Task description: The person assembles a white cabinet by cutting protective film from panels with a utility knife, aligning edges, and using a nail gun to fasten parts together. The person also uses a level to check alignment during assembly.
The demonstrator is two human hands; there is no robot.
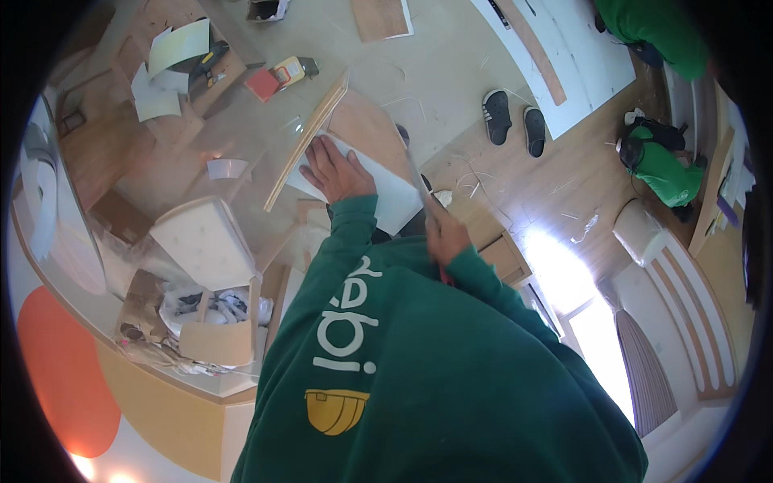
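My left hand (340,171) lies flat with its fingers spread on a white-faced panel (394,201). Its fingertips reach the foot of an upright wooden board (310,137), whose pale edge faces up. Beyond it a brown wooden panel (366,125) adjoins the white one. At the white panel's right side my right hand (448,235) is closed round a long thin tool, seen nearly edge-on. A narrow grey strip (419,173) runs up from that hand, and a bit of red shows below it. The tool's kind is unclear.
A red and white box (278,78) lies on the floor ahead. Dark slip-on shoes (498,117) rest beside a large white sheet (580,72). At left are a white padded seat (208,241) and a wooden crate (197,105) bearing a drill. People in green work at right.
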